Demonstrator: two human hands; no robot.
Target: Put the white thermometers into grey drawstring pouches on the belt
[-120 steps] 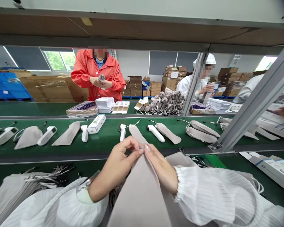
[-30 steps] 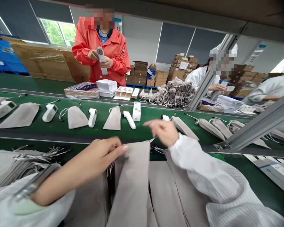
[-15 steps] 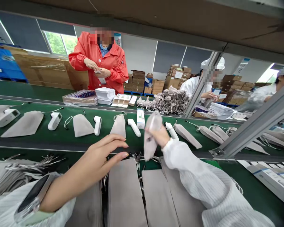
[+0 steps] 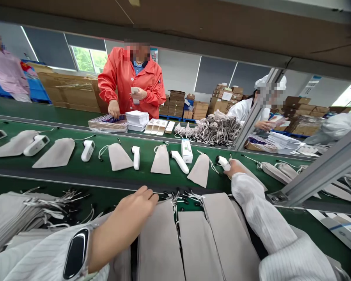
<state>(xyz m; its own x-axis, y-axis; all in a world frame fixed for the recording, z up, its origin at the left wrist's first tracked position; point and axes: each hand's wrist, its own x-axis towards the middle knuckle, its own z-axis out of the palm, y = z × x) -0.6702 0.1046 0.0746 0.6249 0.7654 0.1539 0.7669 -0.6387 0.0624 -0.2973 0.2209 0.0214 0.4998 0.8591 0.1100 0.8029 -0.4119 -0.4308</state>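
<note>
My right hand [image 4: 235, 168] reaches onto the green conveyor and is closed on a white handheld thermometer [image 4: 223, 162] with a dark tip. A grey drawstring pouch [image 4: 199, 171] lies flat just left of it, and another grey pouch [image 4: 250, 175] sits partly behind the hand. My left hand [image 4: 139, 208] hovers at the top end of a stack of flat grey pouches [image 4: 160, 242]. Its fingers are curled down and pressed together, their tips hidden. More stacked pouches [image 4: 200, 246] lie to the right, cords at the far end.
Along the conveyor [image 4: 84, 173] pouches alternate with white thermometers [image 4: 179, 162]; a small white box [image 4: 187, 151] stands among them. A slanted metal post [image 4: 318, 168] rises at right, under an overhead shelf [image 4: 175, 23]. Across the line, a person in red [image 4: 134, 86] handles small items beside a pouch heap [image 4: 213, 127].
The pouch formerly in my right hand now lies on the conveyor. That hand has moved right and taken hold of a thermometer. My left fingers, stretched before, are now curled.
</note>
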